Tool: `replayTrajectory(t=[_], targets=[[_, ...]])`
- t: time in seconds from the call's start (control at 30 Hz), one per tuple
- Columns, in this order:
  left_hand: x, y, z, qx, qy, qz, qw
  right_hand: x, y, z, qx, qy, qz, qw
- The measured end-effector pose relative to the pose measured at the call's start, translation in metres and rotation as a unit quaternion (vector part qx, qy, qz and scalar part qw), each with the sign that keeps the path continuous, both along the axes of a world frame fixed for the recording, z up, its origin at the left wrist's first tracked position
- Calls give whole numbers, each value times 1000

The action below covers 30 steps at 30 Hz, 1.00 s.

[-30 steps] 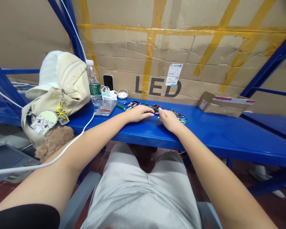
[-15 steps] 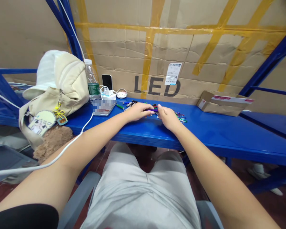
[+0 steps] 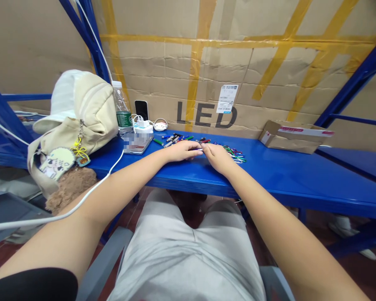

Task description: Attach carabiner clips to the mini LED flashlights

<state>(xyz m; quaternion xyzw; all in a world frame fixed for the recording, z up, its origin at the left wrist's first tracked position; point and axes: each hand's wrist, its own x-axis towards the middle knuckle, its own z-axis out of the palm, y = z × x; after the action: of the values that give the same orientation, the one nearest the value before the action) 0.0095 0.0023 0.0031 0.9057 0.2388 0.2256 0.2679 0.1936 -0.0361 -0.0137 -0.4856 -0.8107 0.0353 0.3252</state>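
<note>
A slim piece point(image 3: 199, 149) sits between the two hands over the near-middle part of the blue bench point(image 3: 288, 171); only a short dark, purplish stretch with a pale glint shows, the rest covered by fingers. The left hand point(image 3: 185, 150) has its grip pinching the piece between thumb and fingers. The right hand point(image 3: 217, 156) meets it from the right with fingers curled; whether its grip is closed on the piece, I cannot tell. Small slender pieces point(image 3: 176, 137), green, blue, black and silver, lie scattered on the far left side, and shiny coloured clips point(image 3: 237, 155) lie to the right.
</note>
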Motion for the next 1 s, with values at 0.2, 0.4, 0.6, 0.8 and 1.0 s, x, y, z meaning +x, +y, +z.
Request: replayTrajectory(t=[0.2, 0.4, 0.6, 0.8, 1.0], targets=[[-3, 4, 1, 48, 28, -19, 998, 2, 0, 0, 39, -69, -20, 997], [-9, 0, 2, -105, 50, -70, 991, 7, -8, 6, 107, -153, -27, 982], [-9, 8, -1, -56, 44, -48, 996, 10, -5, 6, 84, -24, -6, 996], [-14, 13, -1, 21, 54, -30, 998, 16, 0, -1, 57, -62, -44, 995], [-13, 13, -3, 23, 3, -57, 998, 12, -6, -1, 27, -174, -60, 983]])
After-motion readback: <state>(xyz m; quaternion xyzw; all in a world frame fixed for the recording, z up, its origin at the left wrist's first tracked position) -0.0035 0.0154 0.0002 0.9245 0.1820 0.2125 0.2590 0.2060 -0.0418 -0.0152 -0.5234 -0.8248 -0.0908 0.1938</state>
